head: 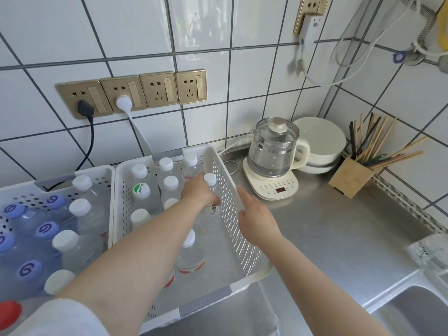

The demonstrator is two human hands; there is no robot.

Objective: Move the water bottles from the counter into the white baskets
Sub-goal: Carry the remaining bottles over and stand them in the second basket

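Two white perforated baskets stand side by side on the steel counter. The right basket (244,238) holds several clear white-capped bottles. My left hand (200,194) reaches into it and grips a clear bottle (210,180) upright by its neck, close to the basket's right wall. My right hand (254,218) rests with straight fingers on the outside of that wall's rim. The left basket (106,173) is packed with blue-capped and white-capped bottles. One more clear bottle (431,253) lies on the counter at the far right edge.
A glass electric kettle (274,151) on a cream base stands behind the right basket, with stacked white bowls (322,141) and a wooden chopstick holder (351,175) beyond. A sink (412,309) opens at lower right. Wall sockets with two cables sit above the baskets.
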